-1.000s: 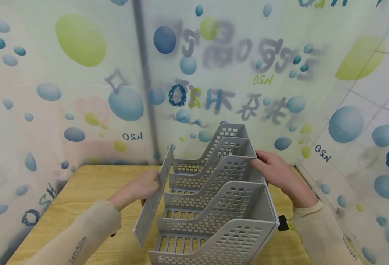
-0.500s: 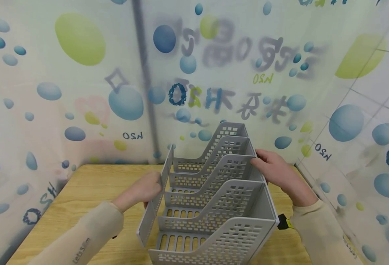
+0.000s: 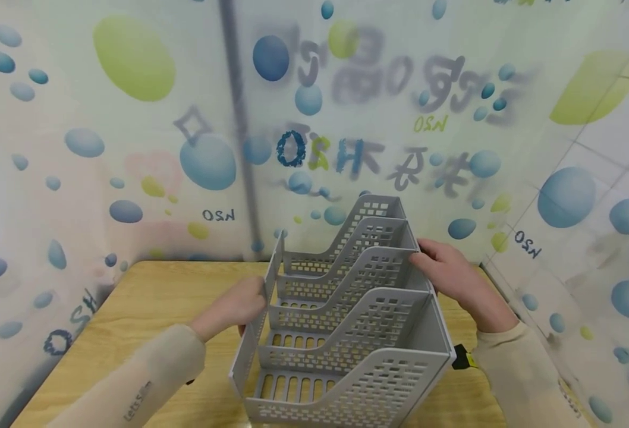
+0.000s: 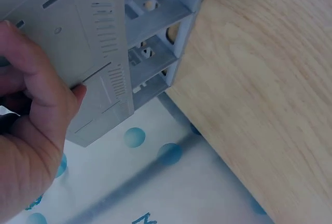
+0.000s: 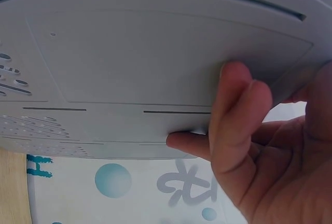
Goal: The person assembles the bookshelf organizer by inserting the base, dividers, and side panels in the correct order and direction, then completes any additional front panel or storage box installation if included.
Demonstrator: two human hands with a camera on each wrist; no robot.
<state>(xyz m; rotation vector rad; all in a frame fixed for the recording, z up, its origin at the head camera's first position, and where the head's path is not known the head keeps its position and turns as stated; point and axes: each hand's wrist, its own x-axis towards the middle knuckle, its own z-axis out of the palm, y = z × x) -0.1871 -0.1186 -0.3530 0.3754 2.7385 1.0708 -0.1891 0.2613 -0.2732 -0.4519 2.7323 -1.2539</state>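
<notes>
A grey plastic file rack (image 3: 427, 327) with several perforated, sloping dividers stands on the wooden table. My left hand (image 3: 245, 300) grips a long, low grey panel (image 3: 246, 356) along the rack's left side, against or very near the divider ends. In the left wrist view, fingers of the left hand (image 4: 36, 94) bend at the slotted panel (image 4: 67, 42), and one fingertip presses its face. My right hand (image 3: 448, 270) holds the tall right side of the rack, thumb at the top edge. The right wrist view shows fingers of this hand (image 5: 249, 130) against the outer face.
The wooden table (image 3: 170, 285) reaches back to a patterned curtain (image 3: 197, 89) with blue and green ovals. A tiled wall (image 3: 614, 142) shows at the right. A small black and yellow piece (image 3: 461, 358) sits by the right sleeve.
My left hand has moved the long panel rightward, narrowing the gap to the divider ends, most clearly at the near end. The right hand keeps its place on the rack. The view has shifted slightly.
</notes>
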